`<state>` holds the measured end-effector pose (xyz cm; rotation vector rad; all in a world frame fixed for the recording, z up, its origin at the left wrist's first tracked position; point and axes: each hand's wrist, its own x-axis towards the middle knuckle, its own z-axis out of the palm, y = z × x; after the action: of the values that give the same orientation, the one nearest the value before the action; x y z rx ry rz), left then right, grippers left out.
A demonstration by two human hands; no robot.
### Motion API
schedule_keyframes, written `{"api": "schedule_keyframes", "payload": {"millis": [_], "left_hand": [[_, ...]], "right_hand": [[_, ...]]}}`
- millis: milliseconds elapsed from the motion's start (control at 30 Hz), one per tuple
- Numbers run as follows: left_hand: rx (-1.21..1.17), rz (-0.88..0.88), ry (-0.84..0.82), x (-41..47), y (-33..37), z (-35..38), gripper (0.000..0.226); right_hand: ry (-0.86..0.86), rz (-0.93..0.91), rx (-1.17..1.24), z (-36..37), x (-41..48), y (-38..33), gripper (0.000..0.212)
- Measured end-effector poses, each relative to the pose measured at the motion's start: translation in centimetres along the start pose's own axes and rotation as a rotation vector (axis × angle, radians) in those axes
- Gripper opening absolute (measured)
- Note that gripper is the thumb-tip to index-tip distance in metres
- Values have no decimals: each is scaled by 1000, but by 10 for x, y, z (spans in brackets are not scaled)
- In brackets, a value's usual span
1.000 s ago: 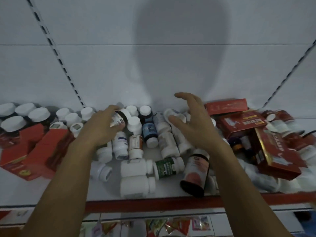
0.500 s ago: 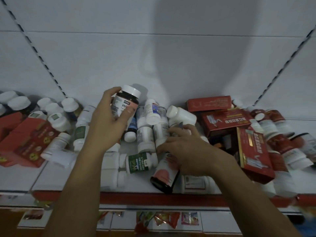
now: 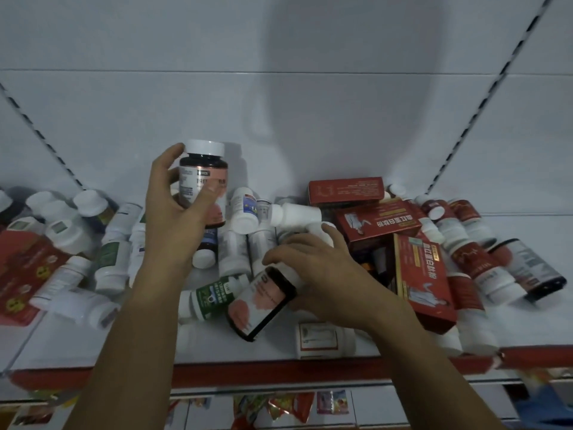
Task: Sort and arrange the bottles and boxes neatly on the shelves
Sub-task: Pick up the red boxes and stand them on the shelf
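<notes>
We hold two dark bottles at a cluttered shelf

Our left hand (image 3: 173, 218) curls round a dark, white-capped plastic bottle (image 3: 203, 178), upright above the red-edged white metal shelf (image 3: 279, 372). Our right hand (image 3: 322, 274) grips a second dark, pink-labelled bottle (image 3: 260, 301) lying on that shelf. A white panelled wall (image 3: 279, 103) rises behind it.

The person's left hand (image 3: 173, 212) and right hand (image 3: 322, 274) are bare. The left forearm (image 3: 130, 336) and right forearm (image 3: 418, 352) are also uncovered, from the wrist down to the lower edge of the view. Both forearms look slim and smooth, with narrow wrists. A blurred blue patch (image 3: 545, 405) sits just beside the right forearm; whether it is clothing cannot be told.
</notes>
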<state>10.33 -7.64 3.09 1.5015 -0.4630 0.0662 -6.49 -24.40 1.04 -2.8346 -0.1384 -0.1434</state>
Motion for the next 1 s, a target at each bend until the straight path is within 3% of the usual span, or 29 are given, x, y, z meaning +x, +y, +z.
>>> {"api": "schedule_keyframes", "payload": {"millis": [133, 300, 433, 633, 833, 1000], "left_hand": [[3, 18, 64, 14, 5, -2, 66], [19, 31, 109, 24, 4, -17, 64], [64, 16, 172, 28, 1, -42, 68], [200, 74, 351, 34, 30, -151, 70], [281, 88, 662, 29, 64, -284, 76], [283, 42, 753, 28, 54, -376, 70]], "right_hand": [[70, 82, 283, -5, 0, 7, 65], [487, 227, 497, -16, 14, 22, 51], [592, 235, 674, -32, 52, 15, 42], [507, 107, 667, -59, 143, -34, 47], [393, -156, 733, -60, 247, -146, 45], [355, -283, 856, -22, 312, -247, 46]]}}
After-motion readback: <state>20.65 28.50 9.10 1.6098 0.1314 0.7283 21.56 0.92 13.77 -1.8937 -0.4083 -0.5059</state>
